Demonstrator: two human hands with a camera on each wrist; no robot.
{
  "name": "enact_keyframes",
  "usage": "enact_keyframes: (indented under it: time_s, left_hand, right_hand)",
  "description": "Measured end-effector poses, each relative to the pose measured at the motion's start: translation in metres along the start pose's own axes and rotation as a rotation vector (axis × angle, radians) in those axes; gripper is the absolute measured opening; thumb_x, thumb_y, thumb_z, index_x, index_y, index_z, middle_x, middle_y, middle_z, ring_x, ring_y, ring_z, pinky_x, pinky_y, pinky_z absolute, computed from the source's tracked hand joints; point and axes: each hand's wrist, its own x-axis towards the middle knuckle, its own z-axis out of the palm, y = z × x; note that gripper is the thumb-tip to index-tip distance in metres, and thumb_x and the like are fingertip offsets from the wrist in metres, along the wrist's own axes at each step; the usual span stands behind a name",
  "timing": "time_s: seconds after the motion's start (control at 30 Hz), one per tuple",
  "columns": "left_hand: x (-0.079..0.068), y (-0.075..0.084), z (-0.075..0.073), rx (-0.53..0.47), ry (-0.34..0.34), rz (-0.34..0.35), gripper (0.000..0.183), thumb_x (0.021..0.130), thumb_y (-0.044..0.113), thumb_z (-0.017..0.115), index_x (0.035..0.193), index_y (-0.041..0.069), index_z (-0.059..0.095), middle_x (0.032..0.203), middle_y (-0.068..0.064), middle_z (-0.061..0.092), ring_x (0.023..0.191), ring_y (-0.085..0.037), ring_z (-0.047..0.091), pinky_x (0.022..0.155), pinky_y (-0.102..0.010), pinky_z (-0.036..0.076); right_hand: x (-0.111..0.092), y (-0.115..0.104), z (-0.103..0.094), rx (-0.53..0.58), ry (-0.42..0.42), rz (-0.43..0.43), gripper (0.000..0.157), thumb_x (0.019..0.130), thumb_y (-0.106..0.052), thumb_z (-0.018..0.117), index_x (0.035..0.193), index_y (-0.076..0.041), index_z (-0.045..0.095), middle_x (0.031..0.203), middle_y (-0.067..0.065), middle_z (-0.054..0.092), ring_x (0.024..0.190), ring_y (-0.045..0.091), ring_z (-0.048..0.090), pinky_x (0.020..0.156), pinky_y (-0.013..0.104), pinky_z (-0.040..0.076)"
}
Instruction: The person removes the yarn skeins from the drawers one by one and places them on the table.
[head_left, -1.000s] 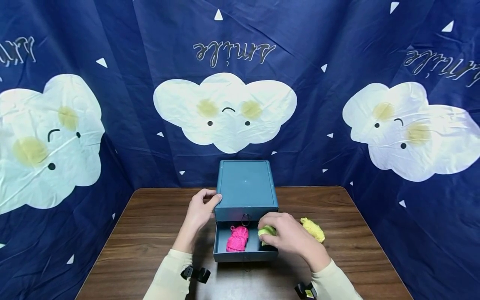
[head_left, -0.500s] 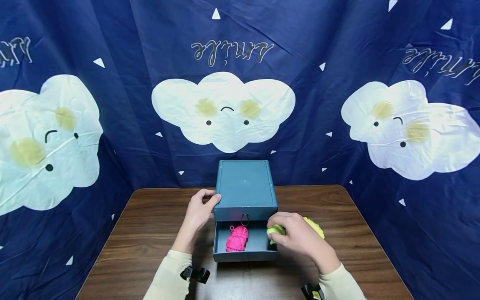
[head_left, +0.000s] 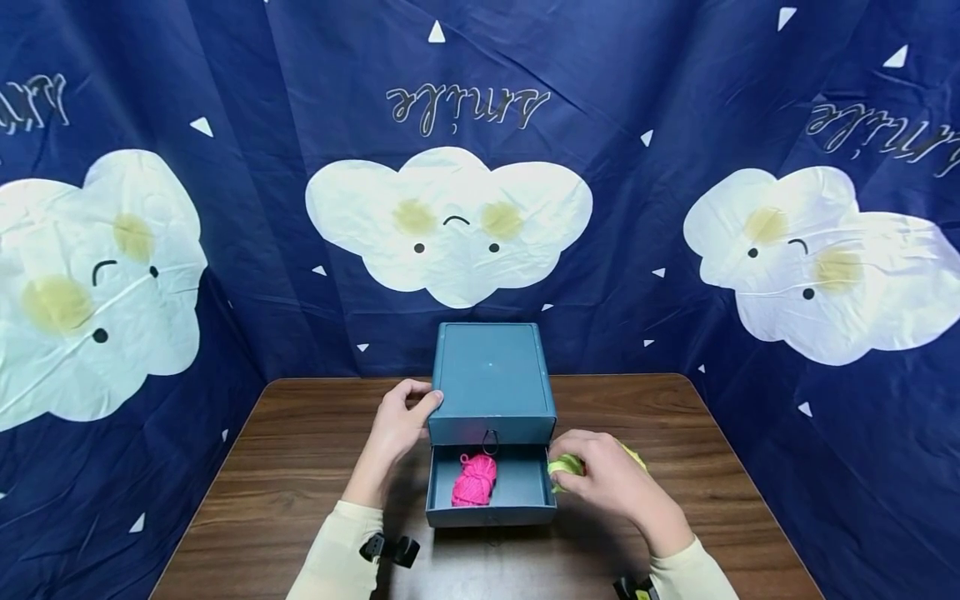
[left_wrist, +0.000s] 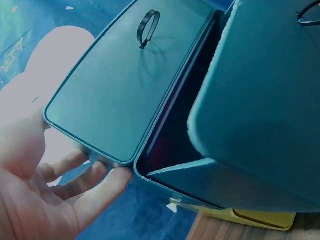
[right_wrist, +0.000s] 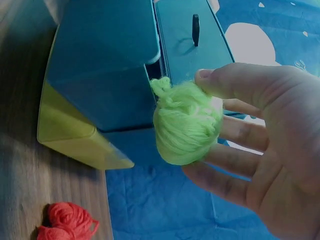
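Observation:
My right hand [head_left: 611,475] pinches a small skein of lime-green yarn [right_wrist: 187,122] between thumb and fingers, just past the right wall of the pulled-out lower drawer [head_left: 491,516]. Inside that drawer, toward its left, lies a pink skein of yarn [head_left: 474,481]. My left hand [head_left: 400,422] rests against the left side of the blue drawer cabinet [head_left: 491,367], thumb at its top edge. The left wrist view shows those fingers lightly bent along the side of the upper section, whose drawer is pushed in.
A yellow skein [head_left: 635,456] lies right of the cabinet, mostly behind my right hand. The right wrist view shows a red skein [right_wrist: 67,222] on the wooden table [head_left: 315,475] and a yellow section [right_wrist: 75,125] at the cabinet's base. Dark blue cloth [head_left: 247,167] hangs behind.
My right hand has moved rightward with the green skein, from inside the drawer to beyond its right wall. It covers more of the yellow skein. My left hand stays against the cabinet.

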Motion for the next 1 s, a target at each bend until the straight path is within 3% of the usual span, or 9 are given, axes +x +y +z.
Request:
enact_keyframes:
  time_s: [0.13,0.47,0.7,0.87,1.0]
  left_hand:
    - [0.000,0.000,0.000,-0.010,-0.009,0.001,0.035,0.098,0.023,0.069,0.125,0.000,0.065,0.115,-0.021,0.065,0.082,-0.017,0.069,0.066,-0.039,0.064]
    - [0.000,0.001,0.000,-0.009,-0.012,0.001,0.035,0.098,0.023,0.069,0.123,0.000,0.065,0.113,-0.021,0.065,0.080,-0.018,0.069,0.065,-0.039,0.064]
    - [0.001,0.002,0.000,0.012,-0.009,-0.001,0.034,0.098,0.023,0.069,0.124,0.001,0.065,0.114,-0.021,0.065,0.083,-0.018,0.068,0.067,-0.041,0.064]
    - [0.000,0.002,0.000,0.002,-0.010,-0.002,0.035,0.098,0.023,0.069,0.124,0.001,0.065,0.112,-0.021,0.066,0.082,-0.018,0.069,0.066,-0.039,0.064]
    - [0.000,0.001,0.000,0.002,-0.007,-0.002,0.035,0.098,0.023,0.069,0.123,0.000,0.065,0.111,-0.020,0.066,0.081,-0.018,0.068,0.066,-0.039,0.064]
  right_hand:
    - [-0.004,0.006,0.000,-0.011,0.021,0.009,0.017,0.083,-0.014,0.083,0.090,-0.024,0.072,0.093,-0.014,0.069,0.076,0.005,0.059,0.064,0.019,0.050]
    - [-0.017,0.019,0.000,-0.016,0.027,0.069,0.017,0.083,-0.010,0.083,0.091,-0.021,0.072,0.095,-0.010,0.071,0.080,0.005,0.061,0.067,0.025,0.054]
    - [-0.023,0.030,-0.003,-0.052,0.037,0.118,0.021,0.082,-0.012,0.084,0.091,-0.027,0.072,0.095,-0.013,0.071,0.080,0.003,0.061,0.066,0.022,0.051]
    - [-0.026,0.040,-0.005,-0.052,0.039,0.097,0.020,0.081,-0.009,0.084,0.087,-0.025,0.074,0.092,-0.012,0.071,0.081,0.005,0.063,0.068,0.029,0.055]
    - [-0.030,0.049,-0.006,-0.067,0.023,0.140,0.018,0.081,-0.011,0.084,0.087,-0.025,0.075,0.092,-0.012,0.072,0.082,0.005,0.064,0.070,0.030,0.056]
